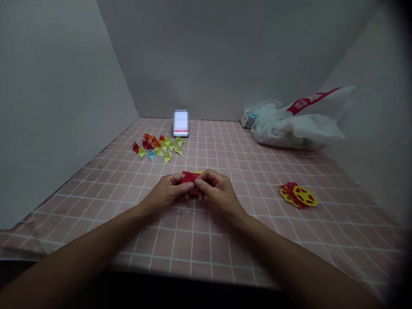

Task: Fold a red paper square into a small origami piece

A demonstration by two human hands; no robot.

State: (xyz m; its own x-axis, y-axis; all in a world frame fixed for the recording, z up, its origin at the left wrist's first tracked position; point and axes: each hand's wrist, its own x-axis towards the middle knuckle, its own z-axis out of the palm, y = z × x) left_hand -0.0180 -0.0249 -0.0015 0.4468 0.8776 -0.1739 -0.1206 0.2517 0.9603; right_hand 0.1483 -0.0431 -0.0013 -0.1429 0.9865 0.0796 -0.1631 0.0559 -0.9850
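Note:
A small folded red paper piece [189, 176], with a sliver of yellow at its far edge, sits low over the pink checked tablecloth [199, 240] at the centre. My left hand [168, 190] pinches its left side and my right hand [217, 192] pinches its right side. The thumbs meet on top of the paper. Fingers hide most of its lower part.
A pile of several small folded paper triangles [157, 146] in red, orange, yellow-green and blue lies at the back left. A phone [180, 123] stands against the back wall. A white plastic bag [289, 124] and a small box [247, 119] are back right. Red and yellow paper cut-outs [299, 195] lie to the right.

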